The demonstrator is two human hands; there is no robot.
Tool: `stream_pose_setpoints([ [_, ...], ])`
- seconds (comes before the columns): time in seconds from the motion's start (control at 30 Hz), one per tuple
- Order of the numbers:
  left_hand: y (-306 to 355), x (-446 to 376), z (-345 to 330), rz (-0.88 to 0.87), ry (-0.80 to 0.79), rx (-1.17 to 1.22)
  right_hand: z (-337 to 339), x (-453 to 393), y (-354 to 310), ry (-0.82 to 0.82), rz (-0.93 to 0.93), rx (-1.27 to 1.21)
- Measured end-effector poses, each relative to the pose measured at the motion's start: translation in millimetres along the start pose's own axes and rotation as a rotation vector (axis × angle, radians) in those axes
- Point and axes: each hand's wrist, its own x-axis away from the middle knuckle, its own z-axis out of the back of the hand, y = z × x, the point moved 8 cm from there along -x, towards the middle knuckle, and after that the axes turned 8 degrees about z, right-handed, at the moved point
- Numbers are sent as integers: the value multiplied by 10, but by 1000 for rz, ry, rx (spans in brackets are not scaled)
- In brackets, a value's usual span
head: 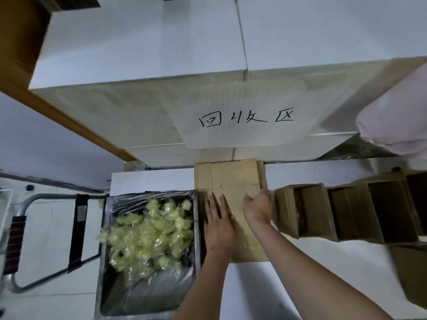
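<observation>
Lit evenly and fairly brightly by soft, cool light from above, with a bluish cast over the white boxes [138,42] and the worktop [254,285]. Shadowed only faintly beneath the left hand [219,227] and right hand [258,206] on the flat cardboard [231,176], much darker inside the open cartons [388,211]. Flecked with small glints on the crinkled plastic film [147,294]. Sharp enough at the centre to read the handwritten sign [245,117]. Smeared toward the side edges, worst on the pink roll [392,116] and the brown carton [411,273] at the lower right. Bowed outward by the wide lens, most strongly near the corners.
</observation>
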Motion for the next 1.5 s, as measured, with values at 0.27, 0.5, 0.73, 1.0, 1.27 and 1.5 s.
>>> stream_pose_setpoints([
  [0.27, -5, -48, 5, -16, 40, -23, 61, 49, -41, 138, 151, 131],
  [0.5, 30, -232, 11, -133, 101, -29, -451, 137, -86, -144, 706, 514],
  [0.73, 24, -261, -58, -214, 232, 114, -521, 133, 30, -66, 753, 589],
  [1.0, 5, -288, -90, -211, 237, 118, -549, 110, 46, -93, 756, 602],
  [1.27, 91, -196, 103, -7, 19, -213, -258, 195, -196, -315, 658, 643],
  [1.5, 334, 168, 791, -91, 10, -211, 435, 515, -613, -310, 673, 711],
])
